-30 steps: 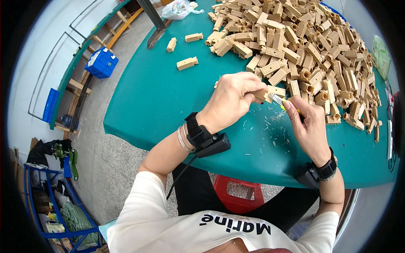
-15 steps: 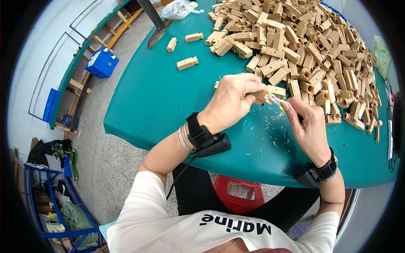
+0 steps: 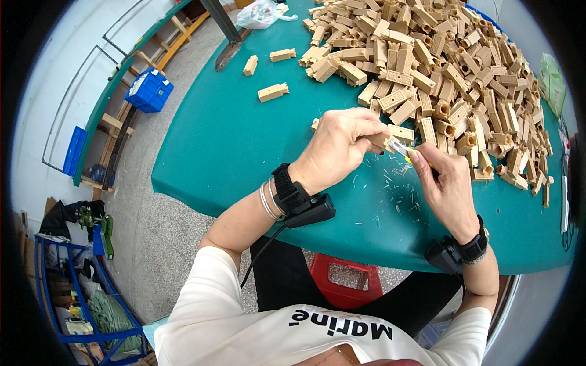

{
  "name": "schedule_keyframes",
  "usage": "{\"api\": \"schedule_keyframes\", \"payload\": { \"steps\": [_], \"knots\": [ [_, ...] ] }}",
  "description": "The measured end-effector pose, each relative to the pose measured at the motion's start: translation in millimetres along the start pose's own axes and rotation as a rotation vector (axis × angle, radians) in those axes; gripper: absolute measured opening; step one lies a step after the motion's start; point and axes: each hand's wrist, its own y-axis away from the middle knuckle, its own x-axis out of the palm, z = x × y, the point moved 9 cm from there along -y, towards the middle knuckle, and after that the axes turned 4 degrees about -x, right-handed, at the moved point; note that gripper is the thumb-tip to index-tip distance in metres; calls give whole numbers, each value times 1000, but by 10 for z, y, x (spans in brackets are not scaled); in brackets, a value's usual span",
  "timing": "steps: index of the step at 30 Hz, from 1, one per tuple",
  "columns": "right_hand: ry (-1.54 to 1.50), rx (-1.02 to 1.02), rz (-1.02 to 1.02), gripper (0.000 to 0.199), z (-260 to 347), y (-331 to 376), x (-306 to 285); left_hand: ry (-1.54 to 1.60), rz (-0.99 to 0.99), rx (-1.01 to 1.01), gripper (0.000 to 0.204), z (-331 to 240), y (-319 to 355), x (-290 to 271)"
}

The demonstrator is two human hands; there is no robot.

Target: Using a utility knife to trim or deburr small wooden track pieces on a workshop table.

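Note:
My left hand (image 3: 337, 144) is closed around a tan moulded block (image 3: 379, 139), much of which my fingers cover. A yellow utility knife (image 3: 400, 149) is gripped in my right hand (image 3: 444, 178), its blade at the block's right end. Most of the knife's handle is hidden in my palm. Pale thin shavings (image 3: 387, 183) lie scattered on the green table (image 3: 244, 146) below both hands. Just beyond the knife a similar tan block (image 3: 401, 133) lies on the table.
A large heap of tan blocks (image 3: 439, 67) covers the far right of the table. A few loose blocks (image 3: 273, 92) lie at the far left, near a metal post (image 3: 221, 21) and a plastic bag (image 3: 259, 13). A red stool (image 3: 345, 280) stands beneath the front edge.
Hardly anything differs: the whole view has shifted very slightly. Both hands keep their grips, and the knife blade stays at the block's end.

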Motion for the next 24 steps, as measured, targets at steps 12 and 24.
{"api": "schedule_keyframes", "payload": {
  "steps": [12,24],
  "knots": [
    [35,-76,138,23,163,105,231,13,-85,12,29,-5,-13,-102],
    [-24,12,-88,21,29,21,-72,-94,-67,66,29,-67,-5,-69]
  ]
}}
